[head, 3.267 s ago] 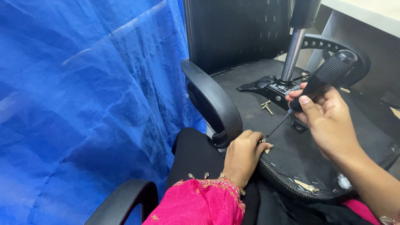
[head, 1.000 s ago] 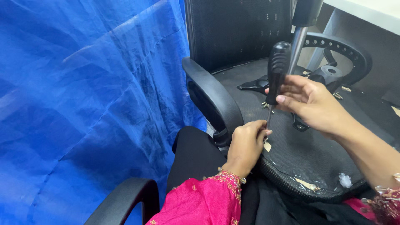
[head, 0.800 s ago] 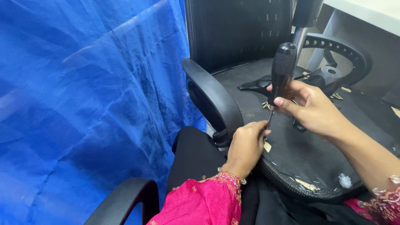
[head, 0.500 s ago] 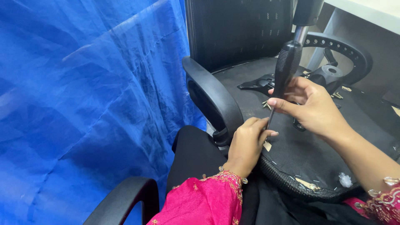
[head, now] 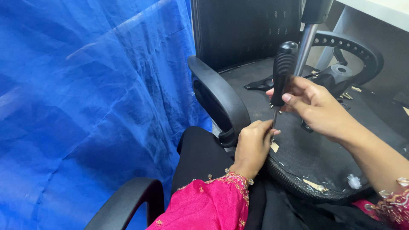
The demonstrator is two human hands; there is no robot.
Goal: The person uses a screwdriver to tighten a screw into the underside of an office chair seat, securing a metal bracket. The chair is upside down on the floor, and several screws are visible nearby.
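My pink sleeve (head: 204, 204) is nearest, with an armrest (head: 128, 202) curving off to its left. Past the cuff my left hand (head: 252, 145) sits curled at the near left edge of the upturned seat (head: 306, 157), fingertips bunched round the spot where the screwdriver tip comes down. I cannot tell if they pinch a screw there or just steady the edge; the tip is hidden behind my knuckles.

My right hand (head: 317, 108) is wrapped round the lower part of the screwdriver (head: 282, 72), thumb and fingers closed firmly on the black handle. The tool stands nearly upright, its thin shaft dropping to the seat edge just beside my left fingers.

The risk I see is that closeness. If the tip slips out of the screw head under pressure, it would jab straight into my left fingertips or skid off the rounded edge. My grip is low on the handle, so the top could wobble and tilt the shaft off line, which would chew the screw head.

Further on, the second armrest (head: 219, 100) arches up at the seat's left edge. Loose screws (head: 347, 96) lie near the far right edge beside the black bracket (head: 332, 79) and metal column (head: 304, 47); a knock could roll them off. A blue sheet (head: 85, 98) hangs on the left.
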